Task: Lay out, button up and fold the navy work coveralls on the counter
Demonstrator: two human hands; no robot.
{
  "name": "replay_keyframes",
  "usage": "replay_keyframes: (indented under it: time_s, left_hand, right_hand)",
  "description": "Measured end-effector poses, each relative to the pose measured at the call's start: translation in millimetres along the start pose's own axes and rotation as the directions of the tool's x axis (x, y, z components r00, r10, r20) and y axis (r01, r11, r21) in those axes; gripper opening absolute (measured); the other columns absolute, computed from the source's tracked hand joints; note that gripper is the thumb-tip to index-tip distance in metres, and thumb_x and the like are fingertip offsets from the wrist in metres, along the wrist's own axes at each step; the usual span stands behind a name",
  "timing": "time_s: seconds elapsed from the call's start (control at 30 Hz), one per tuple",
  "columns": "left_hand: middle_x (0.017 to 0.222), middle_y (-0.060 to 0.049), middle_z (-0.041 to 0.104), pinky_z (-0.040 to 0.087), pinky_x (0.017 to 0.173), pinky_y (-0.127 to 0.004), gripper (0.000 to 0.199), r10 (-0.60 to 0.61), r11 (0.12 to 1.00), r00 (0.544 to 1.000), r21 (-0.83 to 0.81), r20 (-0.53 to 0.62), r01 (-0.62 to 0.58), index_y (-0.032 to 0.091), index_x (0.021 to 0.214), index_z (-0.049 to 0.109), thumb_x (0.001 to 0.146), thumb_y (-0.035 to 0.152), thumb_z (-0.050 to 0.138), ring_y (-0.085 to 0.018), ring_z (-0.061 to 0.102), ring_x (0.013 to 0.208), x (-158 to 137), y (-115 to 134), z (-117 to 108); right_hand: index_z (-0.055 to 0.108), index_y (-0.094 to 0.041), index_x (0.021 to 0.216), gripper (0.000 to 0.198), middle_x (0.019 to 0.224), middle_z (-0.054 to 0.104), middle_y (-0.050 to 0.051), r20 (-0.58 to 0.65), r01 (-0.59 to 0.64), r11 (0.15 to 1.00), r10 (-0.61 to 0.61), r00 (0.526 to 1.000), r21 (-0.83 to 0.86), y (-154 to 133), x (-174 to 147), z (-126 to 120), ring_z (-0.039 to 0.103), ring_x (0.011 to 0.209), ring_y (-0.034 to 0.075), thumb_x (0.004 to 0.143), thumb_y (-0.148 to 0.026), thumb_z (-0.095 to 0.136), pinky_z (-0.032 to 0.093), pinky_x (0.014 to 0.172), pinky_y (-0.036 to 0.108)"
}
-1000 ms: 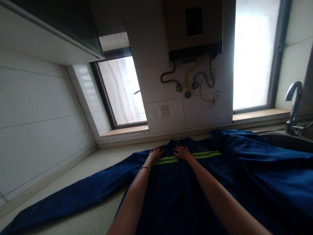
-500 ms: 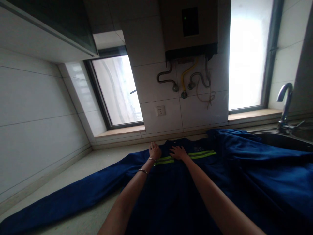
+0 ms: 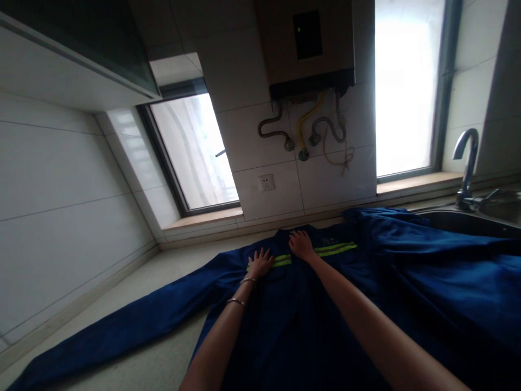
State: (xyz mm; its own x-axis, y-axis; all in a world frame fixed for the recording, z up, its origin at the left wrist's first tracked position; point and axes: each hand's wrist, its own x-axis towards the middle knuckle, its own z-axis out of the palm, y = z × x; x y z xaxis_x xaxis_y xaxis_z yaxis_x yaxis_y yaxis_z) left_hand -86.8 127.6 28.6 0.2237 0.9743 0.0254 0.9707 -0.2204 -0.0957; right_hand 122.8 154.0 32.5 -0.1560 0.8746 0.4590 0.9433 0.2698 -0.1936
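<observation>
A dark blue work jacket (image 3: 280, 315) with yellow-green reflective stripes lies spread on the countertop, its collar toward the wall. One sleeve (image 3: 134, 326) stretches out to the left. My left hand (image 3: 260, 263) rests flat on the chest stripe at the left, fingers spread. Just below the collar, my right hand (image 3: 302, 245) lies on the front of the jacket near the inner end of the right-hand stripe. Its fingers look slightly bent over the cloth, and nothing shows lifted in them. On the right the fabric is bunched in folds.
The pale countertop (image 3: 175, 293) runs along a tiled wall. A sink (image 3: 448, 221) with a chrome faucet (image 3: 468, 168) is at the right, beside the folded cloth. A water heater (image 3: 305, 43) with pipes hangs above, and a wall cabinet (image 3: 81, 60) juts out at upper left.
My left hand has slid down from near the shoulder onto the stripe and spread its fingers. My right hand has moved up a little toward the collar. The view has shifted slightly.
</observation>
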Motion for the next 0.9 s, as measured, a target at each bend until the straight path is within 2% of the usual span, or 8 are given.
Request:
replay_keyframes:
  time_s: [0.1, 0.23, 0.33, 0.4, 0.53, 0.73, 0.8, 0.9]
  left_hand:
    - [0.15, -0.007, 0.022, 0.022, 0.1, -0.062, 0.051, -0.011, 1.0, 1.0, -0.015, 0.003, 0.011, 0.035, 0.14, 0.03, 0.091, 0.049, 0.027, -0.036, 0.019, 0.135, 0.1, -0.3, 0.3]
    - [0.151, -0.008, 0.021, 0.022, 0.1, -0.061, 0.053, -0.023, 0.999, 1.0, -0.034, 0.003, 0.023, 0.033, 0.141, 0.028, 0.091, 0.049, 0.025, -0.036, 0.02, 0.135, 1.3, -1.3, 2.4]
    - [0.151, -0.009, 0.02, 0.022, 0.101, -0.061, 0.055, -0.04, 0.998, 0.999, -0.045, -0.001, 0.039, 0.03, 0.143, 0.026, 0.091, 0.05, 0.022, -0.036, 0.019, 0.136, 1.4, -0.3, 1.8]
    - [0.151, -0.008, 0.021, 0.022, 0.101, -0.061, 0.055, -0.045, 0.998, 0.999, -0.05, 0.0, 0.045, 0.031, 0.142, 0.027, 0.091, 0.05, 0.022, -0.036, 0.02, 0.136, 1.4, 0.4, 1.6]
    - [0.151, -0.004, 0.022, 0.02, 0.104, -0.059, 0.055, -0.08, 0.995, 0.997, -0.066, -0.006, 0.08, 0.034, 0.141, 0.029, 0.09, 0.053, 0.024, -0.033, 0.02, 0.136, 4.1, -0.9, 6.0]
    - [0.151, -0.001, 0.021, 0.016, 0.107, -0.055, 0.063, -0.143, 0.978, 0.989, -0.158, -0.031, 0.136, 0.035, 0.142, 0.026, 0.085, 0.062, 0.02, -0.032, 0.017, 0.137, 16.6, -8.3, 21.2]
    - [0.152, 0.0, 0.019, 0.016, 0.107, -0.055, 0.064, -0.14, 0.978, 0.99, -0.162, -0.03, 0.133, 0.036, 0.142, 0.026, 0.085, 0.063, 0.02, -0.032, 0.016, 0.137, 19.9, -10.6, 24.4]
    - [0.152, 0.0, 0.017, 0.016, 0.106, -0.056, 0.064, -0.129, 0.98, 0.991, -0.155, -0.028, 0.123, 0.036, 0.142, 0.025, 0.085, 0.064, 0.018, -0.033, 0.016, 0.137, 22.8, -12.6, 26.7]
  right_hand:
    - [0.05, -0.024, 0.129, 0.044, 0.134, 0.049, 0.004, -0.025, -0.006, 0.999, 0.005, 1.0, -0.047, 32.2, 0.9, -23.6, 0.035, 0.124, 0.021, 0.092, -0.03, 0.027, 0.017, 0.106, 0.035]
    - [0.061, -0.012, 0.116, 0.045, 0.118, 0.058, 0.017, -0.031, -0.158, 0.978, 0.155, 0.987, -0.134, 113.9, 0.9, -57.0, 0.036, 0.121, 0.03, 0.092, -0.025, 0.024, 0.026, 0.097, 0.045]
    - [0.067, -0.01, 0.103, 0.037, 0.105, 0.062, 0.021, 0.024, -0.202, 0.96, 0.211, 0.977, -0.194, 164.9, -0.5, -67.7, 0.039, 0.117, 0.033, 0.089, -0.027, 0.037, 0.03, 0.091, 0.045]
    - [0.069, -0.011, 0.097, 0.031, 0.101, 0.064, 0.02, 0.073, -0.189, 0.956, 0.21, 0.975, -0.224, 182.3, 0.3, -66.9, 0.042, 0.114, 0.031, 0.087, -0.028, 0.044, 0.031, 0.09, 0.042]
    - [0.07, -0.014, 0.092, 0.028, 0.099, 0.065, 0.017, 0.093, -0.185, 0.946, 0.216, 0.972, -0.266, 193.5, 5.8, -62.0, 0.045, 0.112, 0.027, 0.086, -0.019, 0.043, 0.03, 0.091, 0.038]
    - [0.068, -0.008, 0.096, 0.032, 0.097, 0.064, 0.023, -0.02, -0.343, 0.89, 0.354, 0.935, -0.3, 207.7, 8.1, -61.5, 0.048, 0.107, 0.033, 0.085, -0.014, 0.039, 0.032, 0.085, 0.047]
    - [0.069, -0.009, 0.096, 0.033, 0.097, 0.064, 0.023, -0.022, -0.346, 0.891, 0.355, 0.934, -0.294, 204.8, 9.7, -55.4, 0.048, 0.108, 0.034, 0.085, -0.013, 0.038, 0.031, 0.087, 0.049]
    - [0.068, -0.011, 0.102, 0.033, 0.108, 0.061, 0.021, 0.025, -0.277, 0.924, 0.294, 0.956, -0.265, 185.7, 17.9, -38.1, 0.043, 0.117, 0.033, 0.085, -0.015, 0.039, 0.03, 0.093, 0.048]
